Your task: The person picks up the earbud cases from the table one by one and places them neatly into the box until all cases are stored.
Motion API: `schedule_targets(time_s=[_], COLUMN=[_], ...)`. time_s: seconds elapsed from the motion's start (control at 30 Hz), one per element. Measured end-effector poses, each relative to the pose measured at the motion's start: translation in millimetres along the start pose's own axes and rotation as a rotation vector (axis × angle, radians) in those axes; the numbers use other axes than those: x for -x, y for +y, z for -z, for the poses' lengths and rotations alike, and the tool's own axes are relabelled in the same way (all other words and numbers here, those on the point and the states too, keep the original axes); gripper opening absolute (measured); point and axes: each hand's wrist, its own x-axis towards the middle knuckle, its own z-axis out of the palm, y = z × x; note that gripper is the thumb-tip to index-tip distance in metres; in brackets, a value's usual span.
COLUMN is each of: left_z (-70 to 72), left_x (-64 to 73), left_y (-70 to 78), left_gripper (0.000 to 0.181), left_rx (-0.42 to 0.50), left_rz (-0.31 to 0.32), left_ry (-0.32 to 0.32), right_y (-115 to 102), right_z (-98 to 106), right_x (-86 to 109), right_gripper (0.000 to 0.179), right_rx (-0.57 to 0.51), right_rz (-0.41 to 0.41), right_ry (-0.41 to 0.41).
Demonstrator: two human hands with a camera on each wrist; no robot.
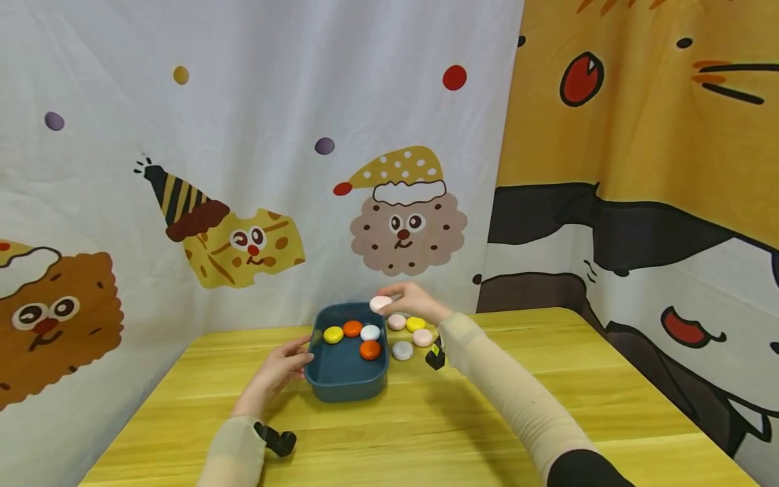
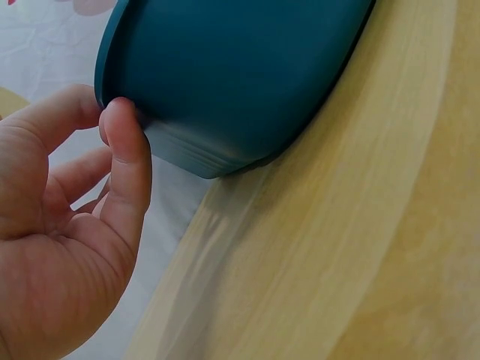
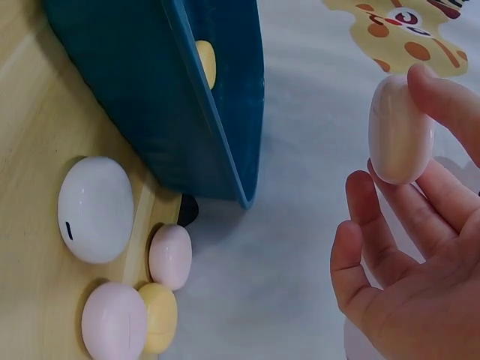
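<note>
A dark blue bin (image 1: pixel 345 391) with rounded corners stands on the table. In the head view it contains yellow, orange and white glossy rounded discs, including an orange disc (image 1: pixel 370 350). My left hand (image 1: pixel 281 366) is at the bin's left side; in the left wrist view its thumb and forefinger pinch the rim. Above the bin's far right corner, my right hand (image 1: pixel 415 302) holds a pale pinkish-white disc (image 3: pixel 399 129) between thumb and fingers, clear of the bin. The right wrist view shows its other fingers loosely bent beneath the disc.
Right of the bin lie a white disc (image 1: pixel 402 350) with a small dark slot, pale pink discs, one nearer (image 1: pixel 422 337), and a yellow disc (image 1: pixel 416 325). The wood-grain table (image 1: pixel 487 406) ends at a printed cloth curtain (image 1: pixel 255 135) behind and to the right.
</note>
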Motion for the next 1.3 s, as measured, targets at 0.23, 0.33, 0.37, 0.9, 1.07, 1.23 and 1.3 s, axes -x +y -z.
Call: schedule_targets(time_s=[0.23,0.33,0.37,0.9,1.07,1.23,1.3], left_z=[-0.1,0.0,0.1,1.2,0.7,0.2,0.1], left_x=[0.3,0.4,0.4,-1.9,-0.4,0.1,0.0], left_y=[0.1,1.0,1.2,1.4,3.2,2.4,1.9], left_gripper=[0.057,0.058,0.058,0.059,0.058,0.058,0.059], left_rx=[0.004,0.006,0.005,0.02,0.013,0.02,0.022], left_rz=[0.004,0.0,-0.002,0.007,-0.001,0.004,0.002], left_ry=[0.002,-0.009,-0.016,-0.01,-0.018,-0.011,-0.011], right_y=[-3.9,-5.7,-5.9,-13.7,-17.1,-16.5,-17.6], right_z=[-10.0,-14.7,-16.3,-37.6,-44.3,-48.6,-50.0], right_x=[-4.4,-5.1,-5.7,-12.7,-16.1,-20.8,-21.8], right_gripper=[0.053,0.052,0.051,0.048,0.048,0.047,0.048], right_rx=[0.021,0.033,0.036,0.033,0.058,0.066,0.065], right_rz=[0.006,0.008,0.01,0.027,0.038,0.03,0.029], right_ry=[-0.024,-0.026,-0.027,-0.046,-0.061,-0.07,-0.071])
